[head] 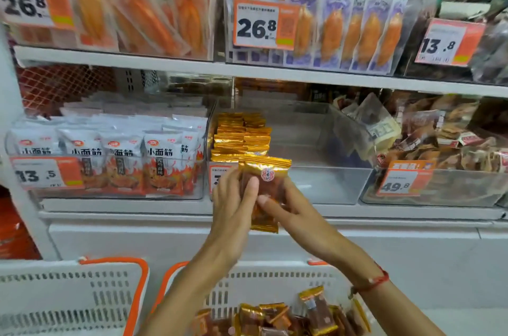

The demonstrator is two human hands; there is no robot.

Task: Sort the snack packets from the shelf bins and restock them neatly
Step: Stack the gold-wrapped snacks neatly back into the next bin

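Both my hands hold a small stack of gold-edged brown snack packets (268,179) upright in front of the middle shelf. My left hand (233,206) grips the stack's left side with the thumb across its front. My right hand (286,209) grips its right side and lower part. Just behind them a clear bin (324,184) holds a neat row of the same gold packets (242,135) along its left side. More of these packets (288,316) lie loose in the white basket (275,278) below.
A bin of white and red packets (110,160) stands to the left, a bin of brown mixed packets (445,149) to the right. Orange packets fill the upper shelf (247,69). A second white basket (68,297) sits at the lower left.
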